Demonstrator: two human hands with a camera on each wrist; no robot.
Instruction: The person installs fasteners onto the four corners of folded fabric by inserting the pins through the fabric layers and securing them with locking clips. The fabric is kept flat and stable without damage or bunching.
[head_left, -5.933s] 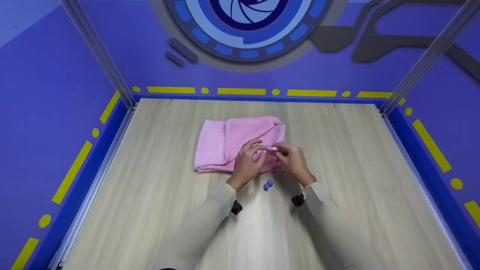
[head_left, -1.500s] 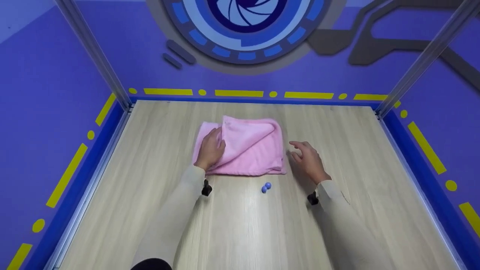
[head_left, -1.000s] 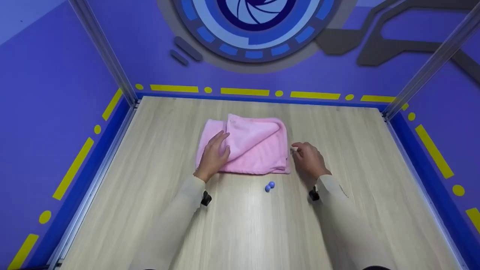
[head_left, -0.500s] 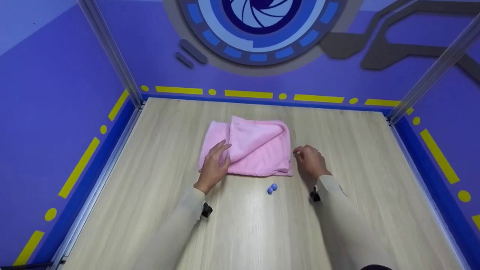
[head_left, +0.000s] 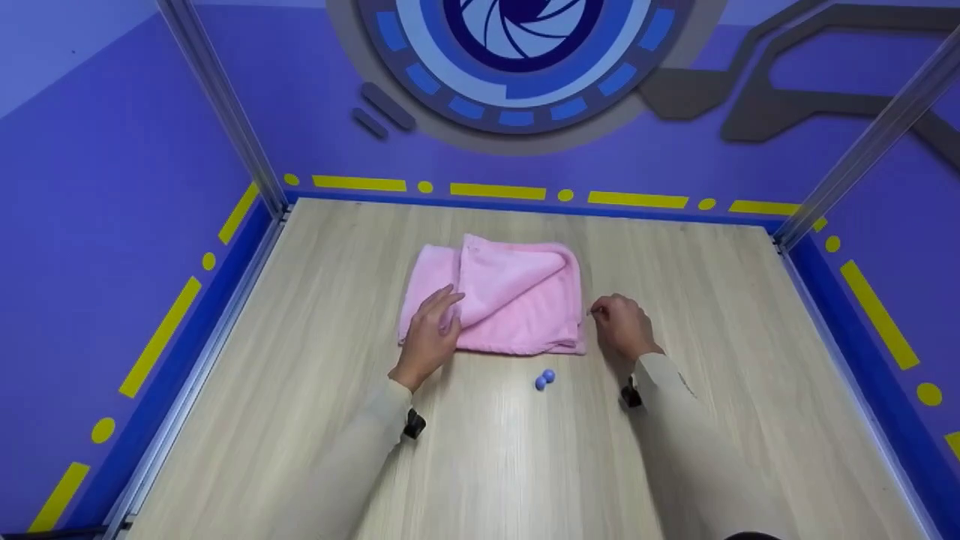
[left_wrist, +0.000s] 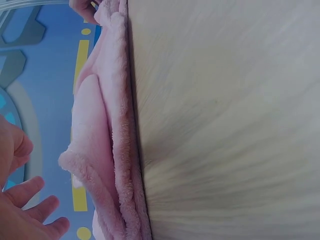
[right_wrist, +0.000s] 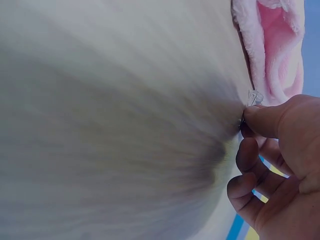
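A folded pink plush towel lies on the wooden table, its top layer turned over diagonally. My left hand is over the towel's front left part, fingers spread and holding nothing; in the left wrist view, the left hand appears apart from the cloth. Beside the towel's right edge, my right hand pinches a small clear piece between thumb and forefinger, low at the tabletop. The fingertips hide part of that piece, so its kind is unclear. Two small blue-purple balls sit touching in front of the towel.
The wooden tabletop is bounded by blue-purple panels at the back and both sides. Metal posts stand at the back corners. A black device is worn at the left wrist, another at the right.
Earlier both hands met over the towel, handling a small pale thing. They parted, and the top layer now lies differently. Lately the left hand drew back slightly; the right fingers closed on the clear piece.
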